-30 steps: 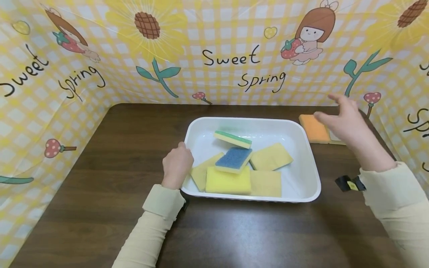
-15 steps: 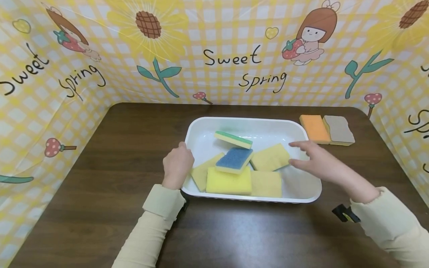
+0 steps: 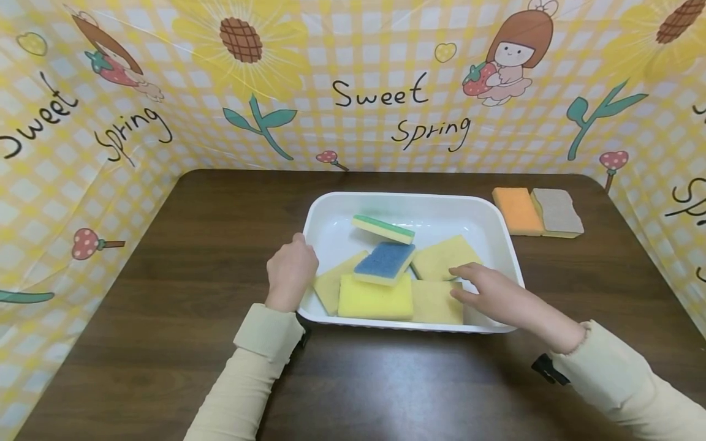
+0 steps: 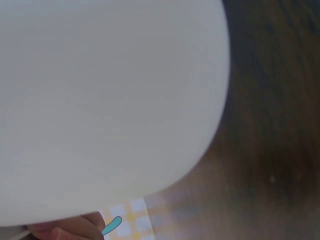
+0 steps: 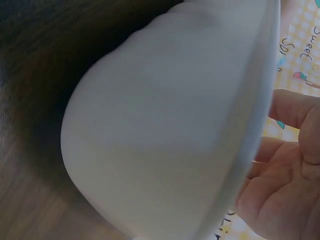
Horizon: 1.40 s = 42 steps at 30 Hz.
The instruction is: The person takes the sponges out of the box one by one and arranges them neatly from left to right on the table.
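Note:
My left hand grips the left rim of a white plastic tray; the tray's outer wall fills most of the left wrist view. Over the tray's right part, my right hand reaches in with fingers spread and holds nothing. Nearest to its fingertips lie two pale yellow sponges, one behind and one in front; contact cannot be made out. A bright yellow sponge, a blue-topped sponge, a tilted green-topped sponge and another pale sponge fill the tray's left and middle.
Behind the tray's right corner, an orange sponge and a grey-topped sponge lie side by side on the dark wooden table. A yellow checked cloth with printed figures hangs around the table's back and sides.
My right hand has come from above the orange and grey-topped sponges, moving left and toward me over the tray. The left hand and the sponges have stayed in place.

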Tool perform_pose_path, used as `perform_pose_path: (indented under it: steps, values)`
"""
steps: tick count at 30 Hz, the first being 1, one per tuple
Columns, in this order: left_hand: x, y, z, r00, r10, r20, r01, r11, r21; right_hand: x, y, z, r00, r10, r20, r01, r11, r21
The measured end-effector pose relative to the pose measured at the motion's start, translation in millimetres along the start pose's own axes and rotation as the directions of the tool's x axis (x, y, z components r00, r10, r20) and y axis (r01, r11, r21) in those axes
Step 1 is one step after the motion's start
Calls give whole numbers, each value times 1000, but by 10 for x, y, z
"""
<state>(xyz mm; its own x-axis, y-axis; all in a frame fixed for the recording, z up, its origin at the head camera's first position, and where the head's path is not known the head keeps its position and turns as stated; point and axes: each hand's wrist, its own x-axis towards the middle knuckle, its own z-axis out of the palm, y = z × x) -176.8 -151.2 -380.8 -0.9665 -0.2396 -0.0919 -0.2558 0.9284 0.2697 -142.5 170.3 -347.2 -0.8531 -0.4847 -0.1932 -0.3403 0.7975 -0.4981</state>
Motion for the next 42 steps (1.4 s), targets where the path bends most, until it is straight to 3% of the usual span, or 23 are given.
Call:
perform_pose_path:
  steps: [12, 21, 42]
  values:
    - [-9, -10, -1, 1000, 0, -5, -1, 1000, -23, 51, -41, 78, 1000, 9, 13, -9, 1000, 9]
    - [0, -4, 2, 1000, 1, -16, -1, 1000, -24, 89, -49, 63, 999, -2, -54, 5, 999, 53]
    - [7, -2, 11, 1000, 1, -5, -1, 1000, -17, 123, -56, 44, 994, -16, -112, 20, 999, 36]
